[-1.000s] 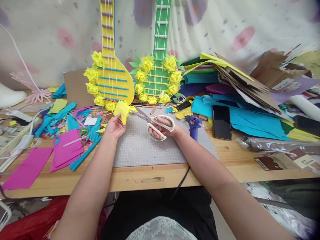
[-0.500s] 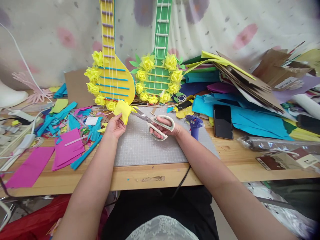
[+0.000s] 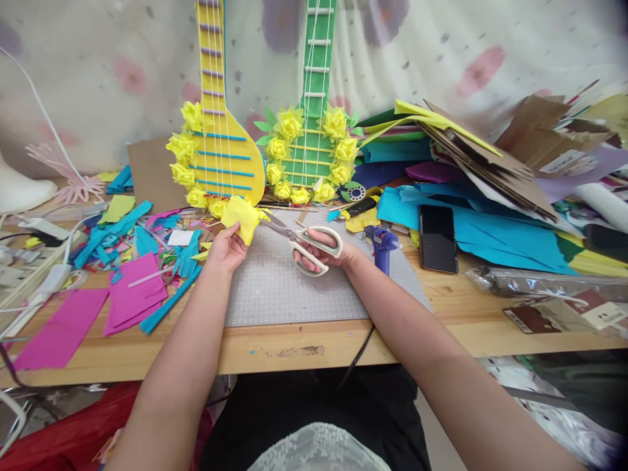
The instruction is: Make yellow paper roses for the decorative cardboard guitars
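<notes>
My left hand [image 3: 229, 248] pinches a small piece of yellow crepe paper [image 3: 241, 217] with a curved upper edge, held above the left side of the grey cutting mat [image 3: 289, 304]. Through the white handles of a pair of scissors [image 3: 316, 252] go the fingers of my right hand [image 3: 331, 250]. The scissor blades are parted and point left, their tips close to the paper's right edge; whether they touch it I cannot tell. Just behind the paper stands a yellow paper guitar [image 3: 220, 147] with yellow flowers on its left side. A green paper guitar [image 3: 309, 144] with yellow flowers stands to its right.
A blue glue gun [image 3: 381, 248] stands on the mat's right, beside a black phone [image 3: 438, 239]. Magenta paper sheets [image 3: 137, 284] and coloured scraps cover the left. Blue crepe paper [image 3: 495, 229] and cardboard [image 3: 490, 150] pile up at right. A power strip [image 3: 34, 261] lies far left.
The yellow paper has tilted slightly in my left hand. My right hand and the scissors have hardly moved.
</notes>
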`<state>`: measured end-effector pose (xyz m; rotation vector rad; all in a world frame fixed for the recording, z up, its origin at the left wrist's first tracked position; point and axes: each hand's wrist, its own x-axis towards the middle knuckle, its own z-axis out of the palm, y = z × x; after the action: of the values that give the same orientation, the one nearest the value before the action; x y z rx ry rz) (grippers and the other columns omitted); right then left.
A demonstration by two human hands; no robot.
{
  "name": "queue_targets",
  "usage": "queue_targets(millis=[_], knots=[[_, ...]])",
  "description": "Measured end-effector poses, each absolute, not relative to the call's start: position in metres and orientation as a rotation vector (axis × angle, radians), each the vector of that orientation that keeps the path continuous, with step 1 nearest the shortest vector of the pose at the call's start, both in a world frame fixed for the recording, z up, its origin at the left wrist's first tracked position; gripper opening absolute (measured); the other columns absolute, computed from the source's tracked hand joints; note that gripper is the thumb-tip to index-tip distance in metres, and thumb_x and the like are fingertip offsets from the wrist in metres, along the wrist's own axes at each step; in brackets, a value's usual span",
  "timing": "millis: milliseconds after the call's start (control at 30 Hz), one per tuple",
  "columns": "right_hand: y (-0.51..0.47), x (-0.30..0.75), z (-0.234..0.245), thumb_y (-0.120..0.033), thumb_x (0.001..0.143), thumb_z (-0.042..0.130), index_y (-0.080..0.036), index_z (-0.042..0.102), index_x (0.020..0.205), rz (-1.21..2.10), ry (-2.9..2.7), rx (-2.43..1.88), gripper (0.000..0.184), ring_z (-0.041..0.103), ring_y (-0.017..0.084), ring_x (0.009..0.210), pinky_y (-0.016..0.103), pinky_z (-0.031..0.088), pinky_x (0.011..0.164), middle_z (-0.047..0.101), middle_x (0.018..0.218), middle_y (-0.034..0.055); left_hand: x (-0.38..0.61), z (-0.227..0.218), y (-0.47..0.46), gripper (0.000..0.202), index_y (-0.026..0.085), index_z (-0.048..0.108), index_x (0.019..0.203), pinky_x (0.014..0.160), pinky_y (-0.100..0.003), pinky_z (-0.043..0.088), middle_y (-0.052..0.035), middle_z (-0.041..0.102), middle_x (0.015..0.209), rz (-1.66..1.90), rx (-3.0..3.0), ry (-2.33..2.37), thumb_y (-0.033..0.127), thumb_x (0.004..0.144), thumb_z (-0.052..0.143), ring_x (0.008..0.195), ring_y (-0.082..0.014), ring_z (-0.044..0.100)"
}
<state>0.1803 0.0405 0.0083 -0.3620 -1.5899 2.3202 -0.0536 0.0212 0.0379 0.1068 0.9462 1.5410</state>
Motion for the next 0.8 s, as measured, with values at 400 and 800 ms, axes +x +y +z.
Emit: queue_targets(millis=[400, 800], knots=[[0.0383, 0.1789, 0.0130, -0.064, 0.080, 0.032, -0.008, 0.055, 0.091, 2.302, -1.608, -0.368, 0.062, 0.051, 0.010, 0.041, 0.015, 0.023, 0.027, 0.058, 0.054, 0.0040, -0.0522, 0.0377, 0.0208, 0.028, 0.014, 0.060, 0.101, 0.062, -0.017, 0.054, -0.0029, 0.070, 0.072, 1.585, 0.106, 0.941, 0.003, 0.078, 0.049, 0.059, -0.0101, 0.065], [0.0379, 0.1813, 0.0144, -0.063, 0.080, 0.033, -0.008, 0.056, 0.089, 2.283, -1.596, -0.376, 0.060, 0.050, 0.009, 0.041, 0.016, 0.026, 0.029, 0.057, 0.052, 0.0034, -0.0535, 0.0363, 0.0210, 0.028, 0.015, 0.061, 0.100, 0.063, -0.017, 0.054, -0.0032, 0.070, 0.074, 1.593, 0.133, 0.923, 0.003, 0.078, 0.049, 0.062, -0.0107, 0.066]])
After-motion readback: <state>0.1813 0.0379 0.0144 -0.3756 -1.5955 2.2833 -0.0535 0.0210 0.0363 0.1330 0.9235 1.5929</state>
